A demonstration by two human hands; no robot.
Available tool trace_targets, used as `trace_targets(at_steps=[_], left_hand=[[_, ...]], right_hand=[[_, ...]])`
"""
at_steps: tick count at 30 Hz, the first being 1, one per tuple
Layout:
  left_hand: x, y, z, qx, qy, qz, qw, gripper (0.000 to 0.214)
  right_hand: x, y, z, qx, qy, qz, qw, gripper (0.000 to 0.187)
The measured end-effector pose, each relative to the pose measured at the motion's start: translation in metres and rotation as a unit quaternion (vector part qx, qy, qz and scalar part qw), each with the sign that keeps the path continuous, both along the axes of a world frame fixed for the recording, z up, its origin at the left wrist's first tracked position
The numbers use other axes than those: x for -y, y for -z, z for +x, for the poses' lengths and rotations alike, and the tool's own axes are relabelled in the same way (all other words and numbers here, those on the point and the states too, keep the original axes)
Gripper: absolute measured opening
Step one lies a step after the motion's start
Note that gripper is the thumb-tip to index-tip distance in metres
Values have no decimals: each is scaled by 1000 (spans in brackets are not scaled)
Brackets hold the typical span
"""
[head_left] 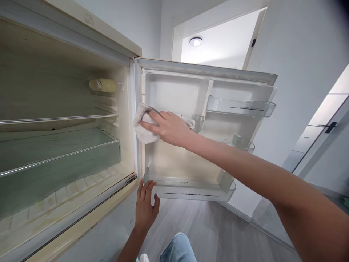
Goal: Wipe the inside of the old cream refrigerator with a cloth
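My right hand (173, 128) presses a whitish cloth (143, 133) against the hinge-side edge of the open fridge door (174, 87), about halfway up. Its fingers are bent over the cloth, and part of the cloth bunches out beyond the hand. Lower down, my left hand (147, 203) rests its fingertips at the hinge-side end of the clear bottom door bin (191, 193). Those fingers are stretched upward with the thumb apart, and nothing is in them. My right forearm crosses in front of the door and hides part of its middle bin.
Left of the door is the fridge interior (54, 72), with a glass shelf (54, 118), a greenish clear drawer (60, 160) and a yellowed lamp cover (103, 85). An upper door bin (240, 106) sits at the right. Grey floor (196, 222) lies below; a doorway opens behind.
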State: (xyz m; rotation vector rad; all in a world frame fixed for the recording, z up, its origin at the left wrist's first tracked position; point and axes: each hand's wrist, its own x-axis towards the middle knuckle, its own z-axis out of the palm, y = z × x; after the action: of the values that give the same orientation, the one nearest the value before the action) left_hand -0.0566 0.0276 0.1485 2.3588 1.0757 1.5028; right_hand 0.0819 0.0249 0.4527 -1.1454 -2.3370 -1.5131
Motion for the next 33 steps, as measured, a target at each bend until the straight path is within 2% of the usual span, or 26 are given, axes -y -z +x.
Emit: trace_targets(at_steps=[10, 17, 20, 25, 27, 29, 31, 33], left_hand=[[0, 0, 2, -23, 1, -7, 1000, 42], [0, -1, 5, -23, -1, 0, 1000, 43], [1, 0, 5, -15, -2, 1, 1000, 42], [2, 0, 5, -18, 1, -17, 1000, 42], [2, 1, 7, -20, 1, -25, 1000, 42], [2, 2, 10, -18, -1, -30, 999, 43], [3, 2, 13, -13, -6, -33, 999, 43], [3, 2, 14, -11, -11, -36, 999, 43]], right_hand=[[15, 4, 55, 1, -9, 3, 1000, 58], [41, 9, 98, -52, 16, -21, 998, 52], [50, 14, 113, -100, -14, -26, 995, 48], [56, 29, 131, -207, -89, 9, 974, 40], [61, 39, 128, -280, -104, 29, 954, 39], [70, 52, 116, -385, -117, 54, 914, 41], [81, 70, 95, -502, -141, 96, 848, 42], [90, 90, 68, -609, -170, 137, 762, 39]])
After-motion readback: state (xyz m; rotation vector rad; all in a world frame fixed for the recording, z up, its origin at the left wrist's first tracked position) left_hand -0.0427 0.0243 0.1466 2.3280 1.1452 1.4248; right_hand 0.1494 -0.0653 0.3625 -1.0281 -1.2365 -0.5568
